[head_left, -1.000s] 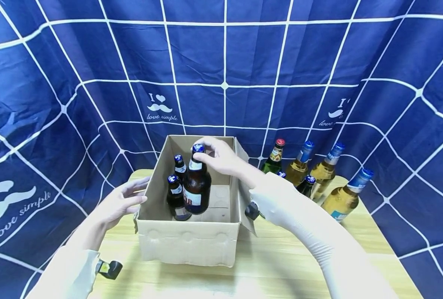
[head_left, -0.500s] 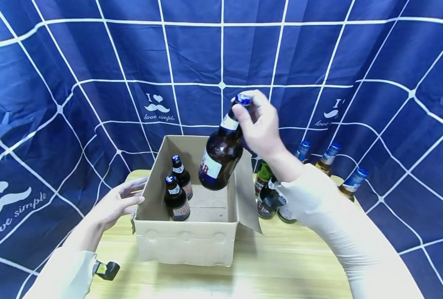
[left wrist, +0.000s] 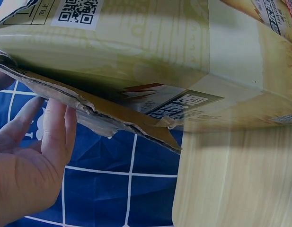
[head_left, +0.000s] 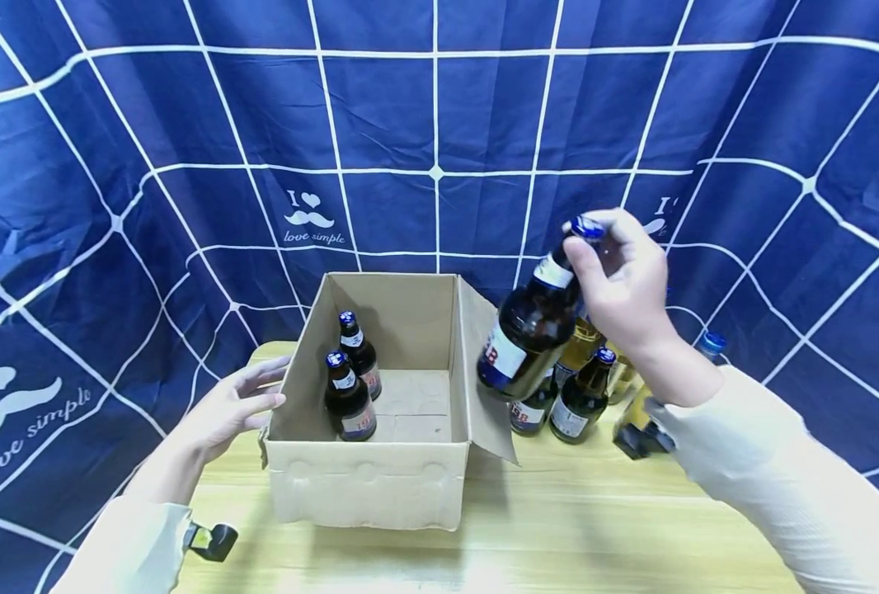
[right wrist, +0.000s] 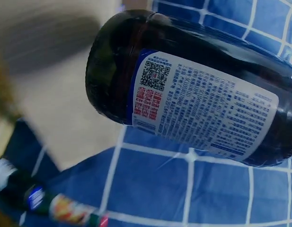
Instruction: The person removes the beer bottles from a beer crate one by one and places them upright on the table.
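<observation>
Directions were read from the head view, with the cardboard box (head_left: pixel 368 483) as the dial's centre and 12 o'clock away from the person.

The right hand (head_left: pixel 625 276) was at 2 o'clock, thumb and fingers pinching the neck of a dark bottle (head_left: pixel 528 330) just below its blue cap. This bottle was held off the table (head_left: pixel 573 520), in front of the box's side flap (head_left: pixel 490 412) in the head view, tilted with its cap toward 1 o'clock and its base toward 7. Its printed back label (right wrist: pixel 202 104) faced the right wrist camera.

The left hand (head_left: pixel 235 404) was at 9 o'clock beside the box wall, fingers extended and slightly spread, thumb apart; whether the fingertips touched the cardboard could not be told.

Inside the box, on its 9 o'clock side, a front bottle (head_left: pixel 349 406) and a rear bottle (head_left: pixel 360 359) stood upright, both blue-capped. Outside, at 3 o'clock, a white-labelled bottle (head_left: pixel 580 404) stood among others, partly hidden. A blue gridded curtain (head_left: pixel 380 115) hung at 12 o'clock.
</observation>
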### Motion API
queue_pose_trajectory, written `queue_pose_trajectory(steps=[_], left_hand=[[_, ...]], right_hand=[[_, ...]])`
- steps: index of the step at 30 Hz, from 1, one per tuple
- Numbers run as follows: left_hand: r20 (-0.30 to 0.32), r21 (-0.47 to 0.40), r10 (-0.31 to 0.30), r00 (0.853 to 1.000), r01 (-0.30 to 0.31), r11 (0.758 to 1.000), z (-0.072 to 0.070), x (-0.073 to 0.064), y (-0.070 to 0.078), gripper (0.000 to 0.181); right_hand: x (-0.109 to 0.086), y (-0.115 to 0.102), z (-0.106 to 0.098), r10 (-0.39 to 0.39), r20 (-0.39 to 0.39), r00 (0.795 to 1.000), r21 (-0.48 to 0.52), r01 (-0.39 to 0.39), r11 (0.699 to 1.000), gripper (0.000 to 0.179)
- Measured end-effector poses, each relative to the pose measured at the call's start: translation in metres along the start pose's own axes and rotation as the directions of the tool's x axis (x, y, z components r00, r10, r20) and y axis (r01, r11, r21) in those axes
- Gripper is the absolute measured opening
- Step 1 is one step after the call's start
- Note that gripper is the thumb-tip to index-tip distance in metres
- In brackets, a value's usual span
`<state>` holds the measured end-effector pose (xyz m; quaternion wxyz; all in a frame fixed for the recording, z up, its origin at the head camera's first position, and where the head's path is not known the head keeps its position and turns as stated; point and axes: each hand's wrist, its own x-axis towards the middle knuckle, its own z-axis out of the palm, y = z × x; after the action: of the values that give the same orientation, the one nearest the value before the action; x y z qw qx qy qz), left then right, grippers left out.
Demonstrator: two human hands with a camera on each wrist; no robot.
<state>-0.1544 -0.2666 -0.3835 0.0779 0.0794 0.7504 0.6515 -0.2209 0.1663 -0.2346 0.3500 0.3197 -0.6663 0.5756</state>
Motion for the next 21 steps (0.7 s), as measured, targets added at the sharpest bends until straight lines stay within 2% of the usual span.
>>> queue_pose_trajectory(steps=[4,9,17,21], left_hand=[[0.008,-0.011,-0.005,1.0,0.005,1.0,-0.001,0.0,0.0,0.06],[0.004,-0.011,-0.009,1.0,0.009,1.0,-0.001,-0.001,0.0,0.06],[0.0,-0.005,-0.019,1.0,0.019,1.0,-0.001,0.0,0.0,0.06],[-0.001,-0.006,-0.018,1.0,0.018,1.0,-0.001,0.0,0.0,0.06]], right_hand=[[-0.023,0.012,-0.029,0.033,0.016,0.999,-0.171,-0.03,0.985,0.022],[-0.056,0.032,-0.063,0.068,0.021,0.997,-0.362,-0.056,0.931,0.022],[-0.12,0.06,-0.12,0.097,0.019,0.995,-0.516,-0.073,0.853,0.023],[-0.147,0.072,-0.145,0.113,0.009,0.994,-0.592,-0.085,0.801,0.025]])
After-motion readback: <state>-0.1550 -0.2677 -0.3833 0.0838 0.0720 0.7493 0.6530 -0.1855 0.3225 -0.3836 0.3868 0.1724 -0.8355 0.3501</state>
